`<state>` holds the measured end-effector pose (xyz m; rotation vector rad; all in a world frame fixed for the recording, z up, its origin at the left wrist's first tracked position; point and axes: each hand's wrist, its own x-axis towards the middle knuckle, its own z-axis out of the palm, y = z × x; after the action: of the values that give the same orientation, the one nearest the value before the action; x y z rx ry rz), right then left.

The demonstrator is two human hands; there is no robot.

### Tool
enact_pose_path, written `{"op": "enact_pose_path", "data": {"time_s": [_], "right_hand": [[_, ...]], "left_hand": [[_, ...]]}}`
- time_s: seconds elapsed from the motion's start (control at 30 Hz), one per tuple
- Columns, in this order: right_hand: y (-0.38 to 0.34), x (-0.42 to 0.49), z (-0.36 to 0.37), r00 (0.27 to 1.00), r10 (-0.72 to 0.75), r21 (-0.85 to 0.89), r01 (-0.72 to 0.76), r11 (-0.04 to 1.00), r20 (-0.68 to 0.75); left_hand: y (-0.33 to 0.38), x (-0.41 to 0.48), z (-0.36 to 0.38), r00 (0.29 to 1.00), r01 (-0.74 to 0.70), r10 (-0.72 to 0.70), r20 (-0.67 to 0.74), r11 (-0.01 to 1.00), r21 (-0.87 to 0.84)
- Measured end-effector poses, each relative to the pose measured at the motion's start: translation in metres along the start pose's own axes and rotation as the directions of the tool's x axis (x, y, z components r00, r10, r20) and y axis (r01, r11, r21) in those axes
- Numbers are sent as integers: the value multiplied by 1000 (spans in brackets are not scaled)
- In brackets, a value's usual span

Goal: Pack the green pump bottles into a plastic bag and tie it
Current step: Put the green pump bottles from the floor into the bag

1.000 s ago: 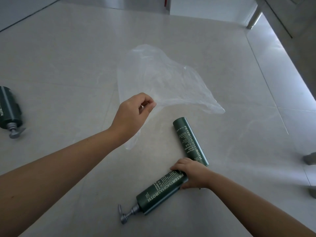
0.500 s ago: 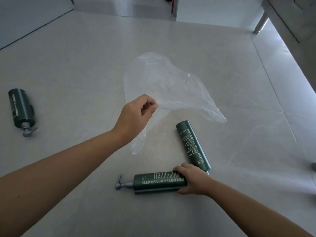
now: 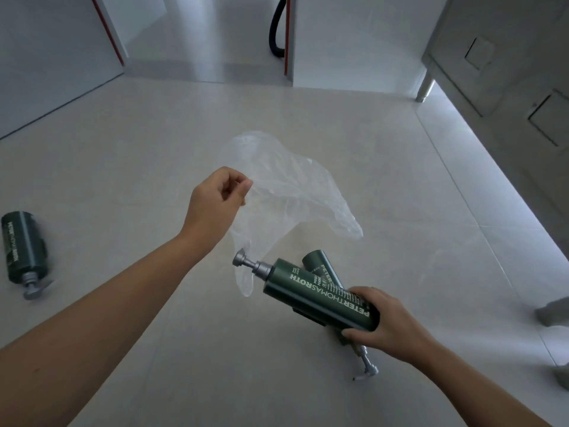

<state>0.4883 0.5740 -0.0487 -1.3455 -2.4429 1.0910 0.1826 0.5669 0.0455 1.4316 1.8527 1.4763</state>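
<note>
Fingers (image 3: pixel 238 188) of the left hand (image 3: pixel 212 208) pinch the empty plastic bag (image 3: pixel 292 192); the right hand (image 3: pixel 391 325) grips one pump bottle (image 3: pixel 320 295); none packed.

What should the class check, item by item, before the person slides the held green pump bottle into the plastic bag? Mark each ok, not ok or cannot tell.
1. Held bottle gripped firmly: ok, the right hand wraps its base end, and it is lifted.
2. Pump end faces the plastic bag: ok, the nozzle points at it.
3. Bag held up: ok, the left hand pinches its edge.
4. Bag mouth open wide enough: cannot tell, the film is clear and crumpled.
5. Second bottle within reach: ok, it lies on the floor under the held one.
6. Third bottle within reach: not ok, it lies far to the left.
</note>
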Motion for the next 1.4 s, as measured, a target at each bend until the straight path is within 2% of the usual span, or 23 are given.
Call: {"op": "enact_pose_path", "data": {"time_s": [0.27,0.37,0.53,0.67,0.73,0.9,1.1,1.2,1.4], "right_hand": [[-12,-11,-30,980,60,171,-27,985,-191],[-25,-15,-45,985,50,277,-3,961,-166],[-48,-18,-60,998,-16,406,38,913,-58],[-61,-16,-65,996,-32,441,63,895,-78],[-67,-12,-65,993,-36,430,81,899,-112],[-69,5,-55,962,-1,274,79,958,-272],[-85,27,-52,907,114,388,58,920,-406],[-105,43,-57,892,86,368,95,925,-445],[-165,84,-57,916,-35,335,182,925,-400]], "left_hand": [[12,20,-12,990,-37,29,-135,998,-58],[12,25,-21,982,-47,34,-186,996,-71],[9,31,-38,954,4,-42,-298,992,-127],[6,30,-45,952,41,-85,-294,987,-153],[6,28,-47,952,50,-95,-291,986,-160],[15,21,-48,962,29,-67,-263,989,-145],[32,13,-67,956,2,-41,-292,991,-134],[42,6,-84,952,-23,-9,-306,995,-98],[68,-9,-124,913,-114,114,-391,993,24]]}}
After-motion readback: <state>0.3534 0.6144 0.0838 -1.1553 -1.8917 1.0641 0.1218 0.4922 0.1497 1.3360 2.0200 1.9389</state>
